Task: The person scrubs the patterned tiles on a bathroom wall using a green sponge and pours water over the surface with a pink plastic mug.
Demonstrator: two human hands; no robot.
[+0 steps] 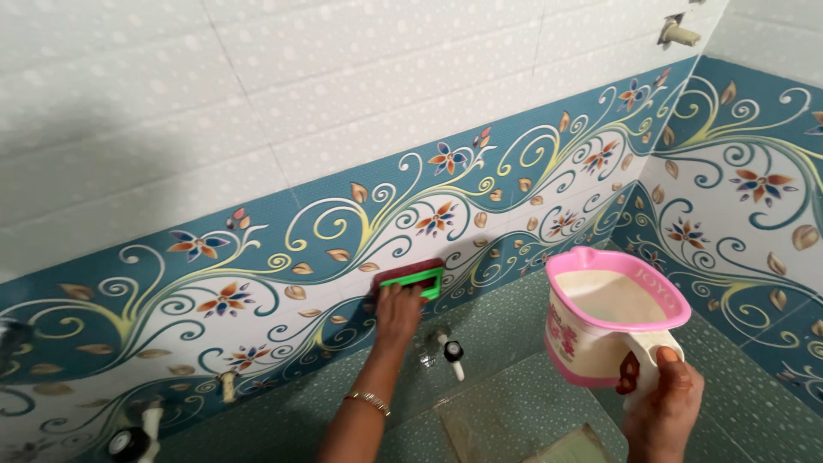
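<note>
My left hand (397,310) presses a green scrub brush (414,278) with a dark red back flat against the patterned wall tiles (257,249), low on the wall. A thin bracelet circles that wrist. My right hand (662,403) grips the handle of a white mug with a pink rim (610,313), held upright at the lower right. The mug is nearly full of cloudy, whitish water. The two hands are well apart.
A tap (449,350) sticks out of the wall just below the brush. More fittings sit at the lower left (129,441) and a spout at the top right (677,33). The wall turns a corner at right. Green speckled floor (514,403) lies below.
</note>
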